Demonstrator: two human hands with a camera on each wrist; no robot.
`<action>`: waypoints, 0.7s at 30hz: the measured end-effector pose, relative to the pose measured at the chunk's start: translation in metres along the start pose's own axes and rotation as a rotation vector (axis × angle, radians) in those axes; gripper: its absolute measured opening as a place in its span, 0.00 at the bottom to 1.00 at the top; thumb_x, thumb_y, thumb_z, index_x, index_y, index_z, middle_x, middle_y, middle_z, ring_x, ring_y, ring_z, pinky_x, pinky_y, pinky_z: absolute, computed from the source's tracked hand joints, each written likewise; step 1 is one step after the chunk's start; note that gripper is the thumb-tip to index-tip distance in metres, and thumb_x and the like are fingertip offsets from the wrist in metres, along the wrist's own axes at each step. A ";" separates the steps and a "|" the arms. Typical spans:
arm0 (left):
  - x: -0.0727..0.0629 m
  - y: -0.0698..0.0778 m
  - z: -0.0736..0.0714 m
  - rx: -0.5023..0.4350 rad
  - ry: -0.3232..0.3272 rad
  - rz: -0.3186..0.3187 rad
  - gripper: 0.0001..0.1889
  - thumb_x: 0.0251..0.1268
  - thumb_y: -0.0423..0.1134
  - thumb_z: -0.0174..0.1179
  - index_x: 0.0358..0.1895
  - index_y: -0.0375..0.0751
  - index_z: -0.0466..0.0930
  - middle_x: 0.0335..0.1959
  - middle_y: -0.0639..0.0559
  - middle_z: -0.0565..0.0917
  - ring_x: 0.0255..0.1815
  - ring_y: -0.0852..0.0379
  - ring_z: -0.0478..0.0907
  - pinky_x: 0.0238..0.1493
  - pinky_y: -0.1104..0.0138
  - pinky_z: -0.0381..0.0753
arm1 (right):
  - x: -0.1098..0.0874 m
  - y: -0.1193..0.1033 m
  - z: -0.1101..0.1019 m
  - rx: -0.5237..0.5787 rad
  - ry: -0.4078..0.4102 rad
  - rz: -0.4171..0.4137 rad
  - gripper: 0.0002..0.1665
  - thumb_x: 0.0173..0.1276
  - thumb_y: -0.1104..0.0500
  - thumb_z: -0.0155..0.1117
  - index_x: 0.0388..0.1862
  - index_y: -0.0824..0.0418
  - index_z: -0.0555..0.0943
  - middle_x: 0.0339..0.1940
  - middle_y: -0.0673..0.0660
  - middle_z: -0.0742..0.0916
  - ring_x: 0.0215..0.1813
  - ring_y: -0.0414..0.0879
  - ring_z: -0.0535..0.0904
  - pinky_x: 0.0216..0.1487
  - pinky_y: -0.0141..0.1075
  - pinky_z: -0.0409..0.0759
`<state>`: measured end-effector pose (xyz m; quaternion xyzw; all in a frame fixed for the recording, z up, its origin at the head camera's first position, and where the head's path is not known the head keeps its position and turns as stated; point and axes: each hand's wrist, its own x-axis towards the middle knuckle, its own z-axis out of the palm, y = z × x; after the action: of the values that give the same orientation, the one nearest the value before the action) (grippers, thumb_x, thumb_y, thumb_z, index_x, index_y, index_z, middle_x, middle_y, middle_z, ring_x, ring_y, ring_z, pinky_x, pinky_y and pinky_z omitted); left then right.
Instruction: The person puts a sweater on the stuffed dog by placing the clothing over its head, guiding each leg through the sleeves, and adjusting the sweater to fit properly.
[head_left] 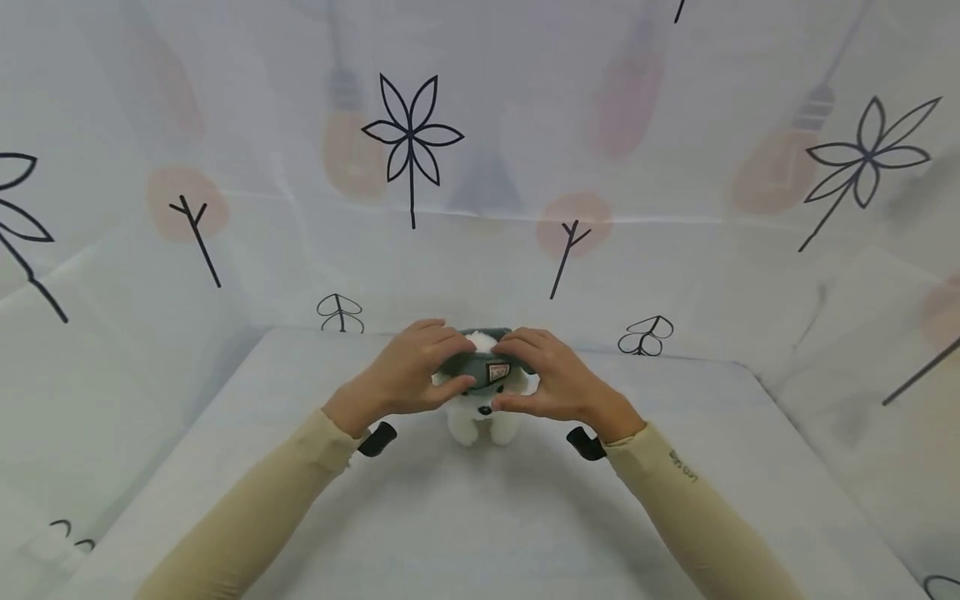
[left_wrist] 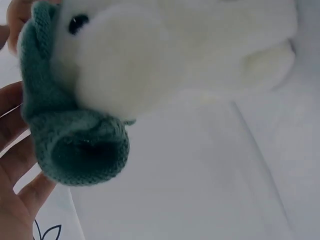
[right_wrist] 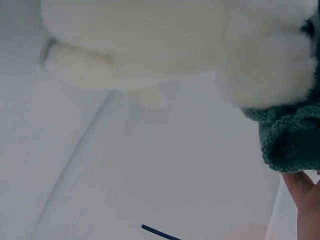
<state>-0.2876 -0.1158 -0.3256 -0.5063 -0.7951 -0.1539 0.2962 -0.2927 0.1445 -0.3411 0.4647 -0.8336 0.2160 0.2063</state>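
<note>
Holding knit hat (head_left: 471,368) by opposite sides, L hand (head_left: 416,367) & R hand (head_left: 558,375) curl fingers round it, prob. to seat it evenly on plush toy (left_wrist: 165,55).

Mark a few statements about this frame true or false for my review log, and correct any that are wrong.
1. The left hand and right hand both hold the green knitted hat. True.
2. The white plush toy lies face down. False: it is upright, its face toward the person.
3. The toy's nose is dark. True.
4. A label is on the toy's paw. False: it is on the front of the hat.
5. The right sleeve carries dark lettering. True.
</note>
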 end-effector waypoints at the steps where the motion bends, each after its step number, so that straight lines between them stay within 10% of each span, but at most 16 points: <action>1: -0.001 -0.001 0.000 0.004 -0.012 -0.006 0.20 0.60 0.51 0.64 0.48 0.40 0.79 0.42 0.53 0.81 0.45 0.56 0.78 0.59 0.57 0.71 | 0.000 0.001 0.002 -0.007 0.000 -0.005 0.42 0.51 0.32 0.71 0.59 0.54 0.76 0.56 0.49 0.78 0.58 0.46 0.71 0.59 0.45 0.71; 9: -0.014 -0.007 0.012 0.005 -0.044 0.020 0.43 0.43 0.65 0.71 0.57 0.37 0.71 0.50 0.49 0.74 0.51 0.53 0.71 0.58 0.59 0.69 | -0.007 0.006 0.015 -0.078 0.001 -0.045 0.55 0.43 0.29 0.73 0.65 0.56 0.69 0.58 0.51 0.74 0.56 0.46 0.72 0.56 0.46 0.72; 21: -0.024 -0.003 0.026 0.080 -0.015 0.042 0.44 0.43 0.49 0.77 0.63 0.36 0.64 0.56 0.41 0.69 0.57 0.48 0.69 0.61 0.59 0.69 | -0.015 0.013 0.031 -0.014 0.055 -0.054 0.54 0.49 0.32 0.71 0.69 0.55 0.63 0.63 0.53 0.71 0.60 0.45 0.71 0.58 0.41 0.73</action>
<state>-0.2914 -0.1198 -0.3608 -0.5118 -0.7920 -0.1118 0.3134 -0.3011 0.1437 -0.3773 0.4796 -0.8161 0.2173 0.2382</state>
